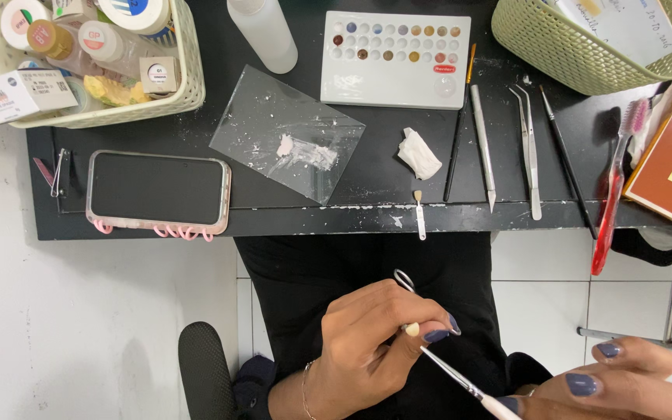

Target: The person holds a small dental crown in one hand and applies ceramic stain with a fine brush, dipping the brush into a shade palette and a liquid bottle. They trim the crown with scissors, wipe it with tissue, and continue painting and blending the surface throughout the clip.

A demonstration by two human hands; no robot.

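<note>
Hands (pixel 367 342) work a brush (pixel 460 379) below the table edge (pixel 336 222), in open room.

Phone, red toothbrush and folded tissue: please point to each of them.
Phone (pixel 157 189), head view, middle of its dark screen.
Red toothbrush (pixel 610 204), head view, middle of its handle.
Folded tissue (pixel 418 154), head view, centre of the white wad.

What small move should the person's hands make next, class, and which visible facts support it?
Probably bring the brush tip in the right hand onto the small pale piece pinched at the left hand's fingertips. The brush's metal end already points at that piece and lies close to it, both hands are held together over the lap, and the glass slab with paste sits untouched.
</note>
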